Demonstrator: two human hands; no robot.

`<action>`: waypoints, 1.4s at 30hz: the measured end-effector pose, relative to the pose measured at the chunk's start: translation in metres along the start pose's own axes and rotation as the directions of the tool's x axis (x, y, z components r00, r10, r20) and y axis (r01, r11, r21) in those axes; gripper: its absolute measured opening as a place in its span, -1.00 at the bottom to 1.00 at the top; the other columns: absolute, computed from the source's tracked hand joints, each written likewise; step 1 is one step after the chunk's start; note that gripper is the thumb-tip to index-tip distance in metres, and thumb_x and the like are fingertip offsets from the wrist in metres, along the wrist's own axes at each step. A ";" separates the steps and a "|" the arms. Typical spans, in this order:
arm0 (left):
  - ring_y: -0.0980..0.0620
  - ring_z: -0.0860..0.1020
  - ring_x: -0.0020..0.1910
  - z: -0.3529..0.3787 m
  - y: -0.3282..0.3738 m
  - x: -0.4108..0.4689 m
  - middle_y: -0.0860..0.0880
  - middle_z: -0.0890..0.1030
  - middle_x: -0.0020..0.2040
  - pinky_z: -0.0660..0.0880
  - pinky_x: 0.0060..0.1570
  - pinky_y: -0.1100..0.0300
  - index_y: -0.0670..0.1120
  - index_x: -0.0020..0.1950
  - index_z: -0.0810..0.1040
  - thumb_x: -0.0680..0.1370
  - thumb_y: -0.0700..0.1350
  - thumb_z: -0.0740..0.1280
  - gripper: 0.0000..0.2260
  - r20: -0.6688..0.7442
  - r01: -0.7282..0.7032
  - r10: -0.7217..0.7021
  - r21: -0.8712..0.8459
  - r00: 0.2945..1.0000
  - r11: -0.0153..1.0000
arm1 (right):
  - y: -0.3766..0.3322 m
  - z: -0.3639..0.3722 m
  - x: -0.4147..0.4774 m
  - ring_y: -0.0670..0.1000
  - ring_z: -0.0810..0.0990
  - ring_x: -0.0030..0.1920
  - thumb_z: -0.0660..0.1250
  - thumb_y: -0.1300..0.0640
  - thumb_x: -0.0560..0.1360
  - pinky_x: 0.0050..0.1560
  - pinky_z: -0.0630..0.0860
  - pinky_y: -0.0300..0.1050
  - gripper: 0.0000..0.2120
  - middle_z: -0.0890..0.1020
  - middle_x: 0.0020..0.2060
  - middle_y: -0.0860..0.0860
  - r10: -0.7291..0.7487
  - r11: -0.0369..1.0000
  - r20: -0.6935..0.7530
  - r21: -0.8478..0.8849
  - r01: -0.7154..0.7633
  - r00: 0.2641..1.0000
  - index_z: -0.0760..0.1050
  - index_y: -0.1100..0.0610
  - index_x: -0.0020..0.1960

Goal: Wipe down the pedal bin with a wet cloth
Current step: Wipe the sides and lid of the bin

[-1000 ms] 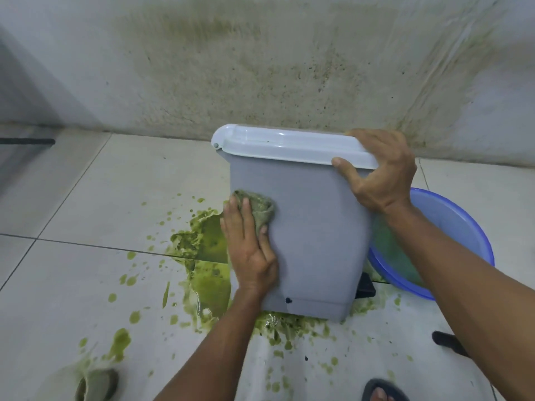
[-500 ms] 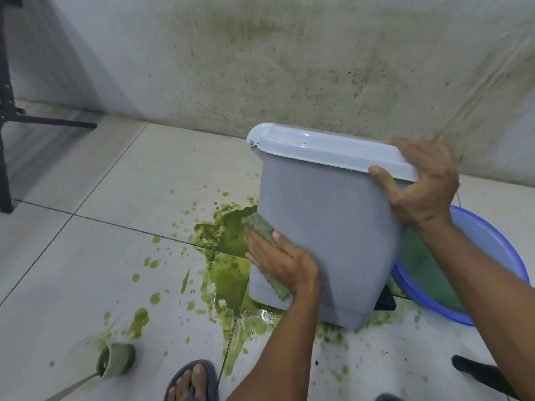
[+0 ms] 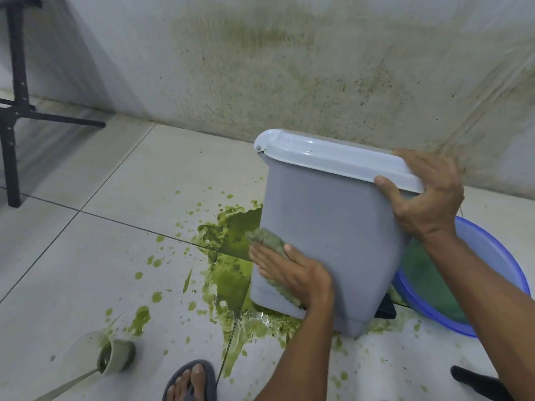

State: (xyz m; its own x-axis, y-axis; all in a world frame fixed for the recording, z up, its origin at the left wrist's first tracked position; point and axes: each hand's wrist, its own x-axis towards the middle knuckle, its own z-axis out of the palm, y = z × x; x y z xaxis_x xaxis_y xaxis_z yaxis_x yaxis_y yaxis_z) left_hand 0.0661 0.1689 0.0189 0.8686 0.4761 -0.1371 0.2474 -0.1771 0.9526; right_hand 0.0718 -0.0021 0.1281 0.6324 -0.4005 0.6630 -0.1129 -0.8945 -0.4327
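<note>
A grey pedal bin (image 3: 341, 227) with a white lid (image 3: 333, 157) stands tilted on the tiled floor, its black pedal (image 3: 386, 311) showing at the lower right. My left hand (image 3: 292, 273) presses a green-stained wet cloth (image 3: 267, 238) flat against the bin's lower left corner. My right hand (image 3: 425, 195) grips the right end of the lid and the bin's rim, holding it steady. Most of the cloth is hidden under my left palm.
Green liquid (image 3: 231, 256) is spilled on the floor left of and under the bin. A blue basin (image 3: 492, 256) with greenish water sits behind at right. A small tipped cup (image 3: 115, 357) lies at lower left. My sandalled foot (image 3: 191, 380) is near. Black stand legs (image 3: 17, 111) are at far left.
My left hand with the cloth slid from the bin's upper left side down to its lower left corner. The view shifted, showing the cup and foot.
</note>
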 end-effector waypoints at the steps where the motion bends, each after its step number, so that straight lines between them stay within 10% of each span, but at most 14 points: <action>1: 0.00 -0.05 0.65 0.002 -0.004 0.009 -0.07 0.06 0.66 -0.19 0.60 0.11 -0.15 0.65 0.02 0.70 0.04 0.02 -0.45 0.006 -0.032 0.031 0.019 0.999 0.999 | 0.001 0.000 0.000 0.21 0.58 0.04 0.39 -0.26 0.44 0.06 0.44 -0.01 -0.53 0.68 0.06 0.01 0.002 1.000 0.005 -0.004 -0.002 1.000 0.64 0.04 0.18; 10: -0.32 0.30 0.50 -0.033 -0.053 0.035 -0.28 0.36 0.51 0.26 0.48 -0.24 -0.20 0.53 0.31 0.71 0.12 -0.02 -0.48 -0.105 0.550 -0.553 -0.056 0.826 0.833 | -0.005 -0.003 -0.004 0.20 0.56 0.04 0.38 -0.26 0.43 0.03 0.48 0.08 -0.52 0.68 0.05 0.01 0.001 1.000 -0.028 -0.001 -0.001 1.000 0.64 0.05 0.17; 15: -0.04 -0.05 0.64 -0.009 0.001 -0.004 -0.02 0.00 0.67 -0.12 0.61 -0.09 -0.07 0.66 -0.06 0.72 -0.03 0.06 -0.46 -0.001 0.169 -0.169 -0.039 0.986 0.985 | -0.004 -0.002 -0.005 0.20 0.57 0.05 0.37 -0.27 0.43 0.04 0.48 0.08 -0.52 0.68 0.07 0.01 0.001 1.000 -0.013 -0.007 -0.001 1.000 0.64 0.04 0.18; 19: -0.02 -0.06 0.65 0.008 0.016 0.026 -0.05 0.00 0.67 -0.13 0.61 -0.08 -0.12 0.64 -0.06 0.69 -0.01 0.04 -0.44 0.068 -0.304 0.301 0.032 0.951 0.952 | 0.000 -0.003 -0.001 0.20 0.57 0.05 0.36 -0.28 0.43 0.05 0.48 0.08 -0.50 0.67 0.07 0.02 0.014 1.000 0.006 0.009 -0.014 1.000 0.64 0.04 0.18; 22: -0.13 -0.03 0.65 -0.005 -0.007 0.057 -0.14 0.00 0.65 -0.13 0.60 -0.08 -0.20 0.62 -0.02 0.67 -0.03 0.08 -0.42 0.278 -0.709 0.666 0.087 0.692 0.700 | 0.001 -0.001 -0.001 0.18 0.56 0.03 0.38 -0.28 0.41 0.01 0.48 0.08 -0.52 0.67 0.04 0.00 0.026 1.000 -0.006 0.006 -0.026 1.000 0.65 0.03 0.16; 25: -0.19 0.03 0.63 -0.017 -0.015 0.066 -0.16 0.02 0.65 -0.03 0.58 -0.17 -0.19 0.61 0.14 0.67 -0.04 0.15 -0.46 0.521 -0.977 0.833 0.009 0.185 0.212 | 0.000 0.002 0.000 0.18 0.57 0.03 0.39 -0.27 0.42 0.02 0.48 0.06 -0.53 0.68 0.03 0.00 0.020 1.000 -0.006 -0.007 -0.020 1.000 0.65 0.03 0.15; 29: -0.17 0.12 0.62 -0.028 -0.034 0.078 -0.15 0.19 0.62 0.11 0.57 -0.15 -0.12 0.61 0.22 0.66 -0.07 0.17 -0.49 0.649 -0.890 0.608 -0.335 -0.456 -0.310 | -0.001 0.000 0.001 0.16 0.56 0.03 0.40 -0.26 0.42 0.02 0.50 0.08 -0.54 0.67 0.04 -0.01 0.013 1.000 -0.023 0.001 -0.013 1.000 0.65 0.04 0.15; 33: -0.12 -0.03 0.65 -0.045 -0.058 0.103 -0.14 0.06 0.65 -0.09 0.61 -0.08 -0.12 0.65 0.06 0.61 -0.10 0.10 -0.40 0.614 -0.589 0.139 -0.631 -0.777 -0.505 | -0.003 0.000 -0.001 0.14 0.56 0.02 0.40 -0.25 0.42 0.01 0.51 0.11 -0.55 0.68 0.03 -0.03 0.009 1.000 -0.029 0.006 -0.009 1.000 0.65 0.03 0.14; 38: -0.12 0.06 0.63 -0.059 -0.037 0.165 -0.16 0.11 0.64 -0.04 0.61 -0.06 -0.12 0.64 0.11 0.56 -0.16 0.17 -0.37 0.618 -0.614 0.189 -0.601 -0.763 -0.512 | -0.006 -0.001 -0.001 0.13 0.56 0.04 0.40 -0.25 0.41 0.02 0.50 0.10 -0.56 0.67 0.02 -0.05 0.030 1.000 -0.029 0.008 -0.030 0.999 0.65 0.02 0.15; 42: -0.13 0.05 0.63 -0.044 0.000 0.170 -0.10 -0.01 0.67 -0.01 0.60 -0.09 -0.12 0.63 0.14 0.62 -0.14 0.20 -0.43 0.627 -0.929 0.687 -0.272 -0.368 -0.250 | -0.009 -0.001 0.000 0.15 0.56 0.02 0.40 -0.24 0.40 0.01 0.51 0.11 -0.56 0.67 0.01 -0.04 0.031 1.000 -0.044 0.004 -0.031 0.999 0.65 0.02 0.14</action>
State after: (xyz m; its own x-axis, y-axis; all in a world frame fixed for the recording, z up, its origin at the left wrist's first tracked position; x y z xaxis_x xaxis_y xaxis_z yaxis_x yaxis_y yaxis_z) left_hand 0.1954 0.2876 0.0078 0.1193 -0.8369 0.5342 -0.9857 -0.1641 -0.0370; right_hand 0.0723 0.0058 0.1322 0.5941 -0.4368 0.6755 -0.1294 -0.8807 -0.4557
